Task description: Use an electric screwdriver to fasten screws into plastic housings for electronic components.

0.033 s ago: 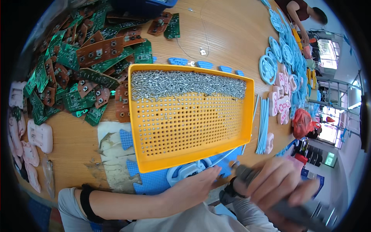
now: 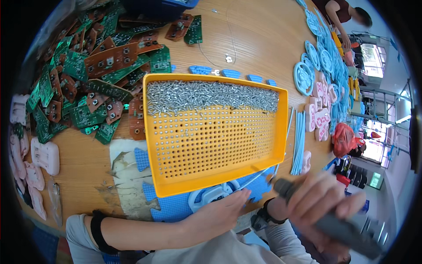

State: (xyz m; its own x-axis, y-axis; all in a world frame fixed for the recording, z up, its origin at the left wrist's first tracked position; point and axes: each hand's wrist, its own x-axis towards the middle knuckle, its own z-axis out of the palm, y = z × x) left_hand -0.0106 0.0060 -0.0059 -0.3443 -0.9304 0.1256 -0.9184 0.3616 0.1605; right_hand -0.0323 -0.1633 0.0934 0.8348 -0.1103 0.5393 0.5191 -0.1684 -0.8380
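A worker's bare left forearm lies low across the front of a wooden bench [image 2: 263, 39], the left hand [image 2: 229, 207] angled toward the right over a light blue plastic piece [image 2: 213, 193]. Its fingers sit close together; from where I stand, I cannot tell whether they grip the piece, which rests on a blue foam mat [image 2: 176, 207] just in front of a yellow perforated tray [image 2: 220, 179]. The right hand [image 2: 318, 198], blurred and raised off to the right, has its fingers wrapped around a dark power driver [image 2: 349, 233], nose tipped up toward the tray. Silvery screws [image 2: 211, 94] heap along the tray's far side; circuit boards [image 2: 112, 61] pile at left.
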